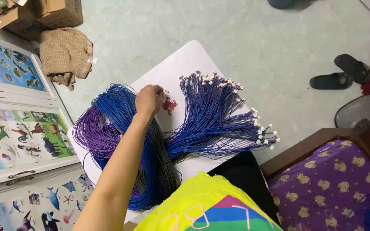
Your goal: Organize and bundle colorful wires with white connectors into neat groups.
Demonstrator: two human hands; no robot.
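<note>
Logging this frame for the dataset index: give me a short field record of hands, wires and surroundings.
surface: white table
left hand: reaching to small red connectors, fingers pinched; cannot tell if it grips one
right hand: not in view
left of hand: looped blue and purple wires
right of hand: blue wire harnesses with white end connectors
floor: black sandals, cardboard boxes

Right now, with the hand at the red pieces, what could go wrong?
1. The small red pieces lie loose beside the wire ends; the left hand could scatter them into the bundles.
2. The forearm crosses the blue and purple wires, so pulling back might drag or tangle loops.
3. The fanned wires with white connectors reach the table edge and could slide off.
</note>
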